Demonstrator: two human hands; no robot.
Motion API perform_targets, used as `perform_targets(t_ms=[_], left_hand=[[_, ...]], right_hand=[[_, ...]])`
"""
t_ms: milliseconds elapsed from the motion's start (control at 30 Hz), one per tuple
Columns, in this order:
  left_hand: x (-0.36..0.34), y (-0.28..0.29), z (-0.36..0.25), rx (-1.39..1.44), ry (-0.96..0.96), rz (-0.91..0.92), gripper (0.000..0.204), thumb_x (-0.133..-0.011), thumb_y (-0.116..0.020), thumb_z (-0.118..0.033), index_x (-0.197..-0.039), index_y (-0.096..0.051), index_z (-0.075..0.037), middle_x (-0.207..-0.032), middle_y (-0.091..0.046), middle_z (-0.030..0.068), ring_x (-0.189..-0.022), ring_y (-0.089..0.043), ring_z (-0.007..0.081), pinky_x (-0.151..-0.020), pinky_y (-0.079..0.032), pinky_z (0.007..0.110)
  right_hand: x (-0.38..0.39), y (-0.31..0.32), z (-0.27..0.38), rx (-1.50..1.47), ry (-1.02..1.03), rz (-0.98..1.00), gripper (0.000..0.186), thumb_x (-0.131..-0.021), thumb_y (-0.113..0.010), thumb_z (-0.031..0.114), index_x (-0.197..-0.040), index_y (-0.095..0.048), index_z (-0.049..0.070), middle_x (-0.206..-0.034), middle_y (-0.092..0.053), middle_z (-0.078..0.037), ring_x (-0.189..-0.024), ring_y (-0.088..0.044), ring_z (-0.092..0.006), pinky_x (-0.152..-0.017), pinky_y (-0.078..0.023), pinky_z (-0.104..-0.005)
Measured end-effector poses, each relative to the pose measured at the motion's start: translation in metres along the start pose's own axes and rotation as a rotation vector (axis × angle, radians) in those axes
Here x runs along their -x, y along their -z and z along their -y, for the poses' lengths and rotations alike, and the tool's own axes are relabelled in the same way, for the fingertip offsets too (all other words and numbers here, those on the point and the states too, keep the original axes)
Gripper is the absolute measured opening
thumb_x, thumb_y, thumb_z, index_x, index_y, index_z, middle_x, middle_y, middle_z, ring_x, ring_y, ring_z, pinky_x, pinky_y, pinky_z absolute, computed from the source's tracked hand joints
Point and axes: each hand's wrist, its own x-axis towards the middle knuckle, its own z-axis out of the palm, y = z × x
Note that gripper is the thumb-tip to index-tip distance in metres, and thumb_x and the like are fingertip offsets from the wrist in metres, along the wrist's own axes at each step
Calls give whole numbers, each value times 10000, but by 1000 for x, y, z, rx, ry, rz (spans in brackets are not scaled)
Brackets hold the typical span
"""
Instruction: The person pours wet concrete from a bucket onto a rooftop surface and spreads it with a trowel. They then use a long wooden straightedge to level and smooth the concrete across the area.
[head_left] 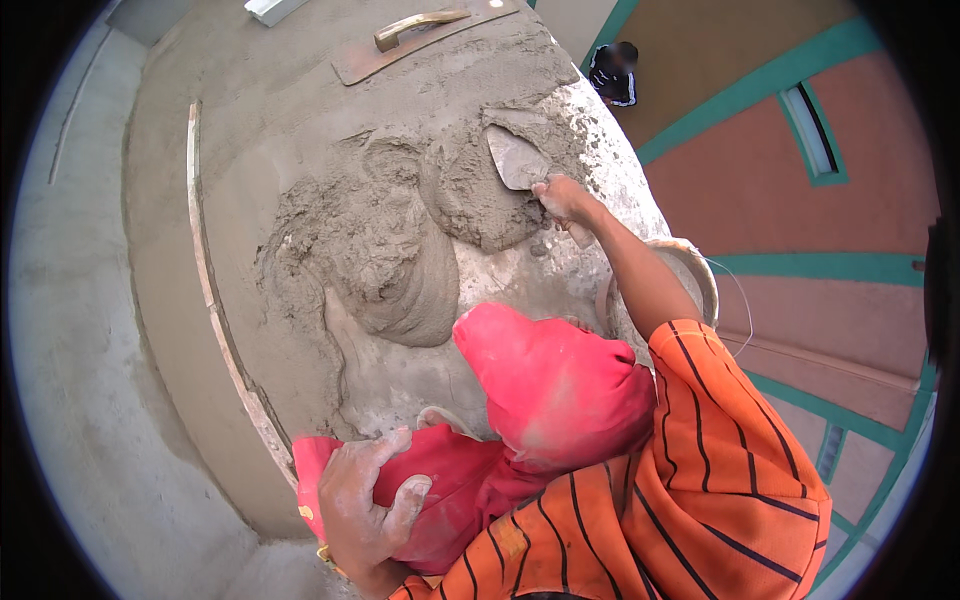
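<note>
My right hand [566,203] is wrapped round the handle of a pointing trowel, its grey blade [516,158] lying against a heap of wet mortar [480,195] at the right side of the floor slab. A second, rougher mound of mortar [375,250] spreads to the left of it, with smooth sweep marks on its near side. Coated in grey cement, my left hand [365,495] rests by my knee in red trousers, fingers apart and holding nothing.
A steel float [400,45] with a wooden handle lies on smoothed mortar at the far side. A long wooden batten [212,290] runs along the left. Beside my right arm stands a bucket [690,270] near the slab's edge. A person [612,75] is beyond that edge, lower down.
</note>
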Motion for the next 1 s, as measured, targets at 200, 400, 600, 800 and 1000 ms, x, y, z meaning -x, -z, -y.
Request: perform_targets(t_ms=[200, 400, 600, 800, 1000], left_hand=[[2, -2, 4, 54, 14, -32, 465, -790, -736, -282, -1114, -633, 36, -890, -674, 145, -822, -641, 265, -777, -504, 360], [-17, -2, -4, 22, 34, 43, 437, -731, -767, -195, -1104, -647, -1, -928, -690, 155, -829, -645, 314, -764, -495, 386], [-3, 1, -11, -24, 4, -4, 479, -779, -744, -279, -1115, -632, 44, -896, -682, 162, -809, -653, 269, -774, -514, 359], [-24, -9, -11, 49, 116, 17, 456, -795, -741, -271, -1103, -632, 47, -903, -678, 167, -830, -656, 256, -773, -515, 350], [-19, -11, -10, 45, 99, -29, 493, -821, -739, -307, -1140, -614, 48, -906, -672, 158, -835, -650, 247, -777, -511, 348]], right_hand=[[35, 37, 49, 251, 52, -86, 386, -996, -448, 335, -1137, -508, -19, -1012, -663, -294, -979, -642, -455, -842, -508, -534], [-18, 21, -28, 182, 58, -214, 393, -984, -469, 332, -1073, -526, -47, -969, -668, -276, -959, -646, -431, -847, -503, -507], [-17, 91, 32, -328, 119, 102, 382, -993, -480, 337, -928, -569, -29, -697, -592, -146, -569, -591, -268, -519, -486, -431], [-63, 79, 18, 194, 111, -195, 498, -976, -460, 361, -1105, -572, -106, -1064, -643, -320, -1110, -595, -429, -978, -447, -487], [-102, 100, -65, -346, -213, 110, 334, -987, -470, 372, -895, -553, 62, -690, -525, -91, -557, -491, -200, -519, -438, -357]])
